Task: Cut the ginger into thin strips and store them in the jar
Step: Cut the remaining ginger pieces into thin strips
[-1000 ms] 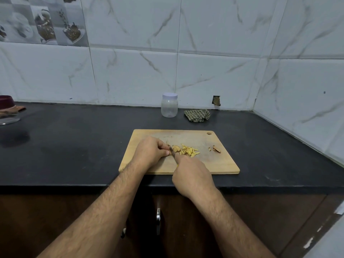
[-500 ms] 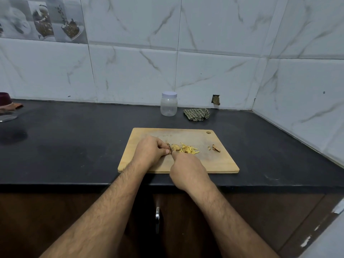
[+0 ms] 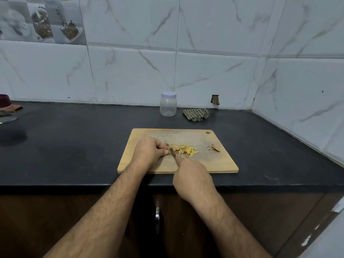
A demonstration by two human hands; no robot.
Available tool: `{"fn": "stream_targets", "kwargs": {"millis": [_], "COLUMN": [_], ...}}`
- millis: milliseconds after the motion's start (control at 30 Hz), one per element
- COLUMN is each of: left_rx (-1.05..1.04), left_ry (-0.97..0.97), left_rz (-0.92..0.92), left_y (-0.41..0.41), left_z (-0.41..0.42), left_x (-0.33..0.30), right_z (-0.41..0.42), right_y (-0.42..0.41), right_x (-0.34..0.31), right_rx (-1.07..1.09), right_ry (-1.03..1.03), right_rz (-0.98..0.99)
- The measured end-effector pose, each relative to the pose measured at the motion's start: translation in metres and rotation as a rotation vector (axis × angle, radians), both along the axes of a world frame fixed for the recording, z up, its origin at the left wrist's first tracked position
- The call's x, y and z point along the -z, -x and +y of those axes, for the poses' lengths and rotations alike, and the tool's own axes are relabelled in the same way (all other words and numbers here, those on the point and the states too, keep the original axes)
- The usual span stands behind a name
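Observation:
A wooden cutting board [image 3: 219, 162] lies near the front edge of the black counter. On it my left hand [image 3: 149, 153] pinches a small ginger piece, mostly hidden under the fingertips. My right hand [image 3: 191, 177] grips a knife [image 3: 173, 155], whose blade touches the board right beside those fingertips. Ginger slices [image 3: 175, 147] and a pile of thin yellow strips [image 3: 189, 150] lie just right of the blade. Brown peel scraps [image 3: 215, 148] sit further right. A clear plastic jar [image 3: 168, 106] with a white lid on stands at the wall behind the board.
A crumpled checked cloth [image 3: 195, 114] lies right of the jar. A dark red bowl [image 3: 4, 100] and a glass dish [image 3: 7, 118] sit at the counter's far left. Tiled walls close in the back and the right side. A cabinet handle [image 3: 157, 216] shows below the counter edge.
My right hand has slid back toward me and a little right, so the knife blade shows again beside my left fingertips. My left hand has stayed in place on the ginger.

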State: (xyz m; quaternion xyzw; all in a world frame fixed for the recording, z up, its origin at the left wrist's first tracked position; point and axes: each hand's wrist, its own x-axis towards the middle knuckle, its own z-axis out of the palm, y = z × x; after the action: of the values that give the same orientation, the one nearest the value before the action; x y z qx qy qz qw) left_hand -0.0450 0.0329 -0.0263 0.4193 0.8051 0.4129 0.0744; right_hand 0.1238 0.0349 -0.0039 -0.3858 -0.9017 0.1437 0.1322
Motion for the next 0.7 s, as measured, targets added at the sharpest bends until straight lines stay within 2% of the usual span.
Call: {"fn": "stream_targets", "kwargs": {"millis": [533, 700], "left_rx": [-0.009, -0.004], "left_ry": [-0.008, 0.002], "left_rz": [-0.026, -0.016], "left_y": [-0.002, -0.002], "left_z": [-0.001, 0.0], "left_x": [-0.002, -0.002], "right_z": [0.002, 0.004], "right_y": [0.011, 0.02], "right_x": [-0.003, -0.006], "right_rx": [-0.033, -0.012], "right_ry": [-0.027, 0.023], "right_rz": [-0.029, -0.056]}}
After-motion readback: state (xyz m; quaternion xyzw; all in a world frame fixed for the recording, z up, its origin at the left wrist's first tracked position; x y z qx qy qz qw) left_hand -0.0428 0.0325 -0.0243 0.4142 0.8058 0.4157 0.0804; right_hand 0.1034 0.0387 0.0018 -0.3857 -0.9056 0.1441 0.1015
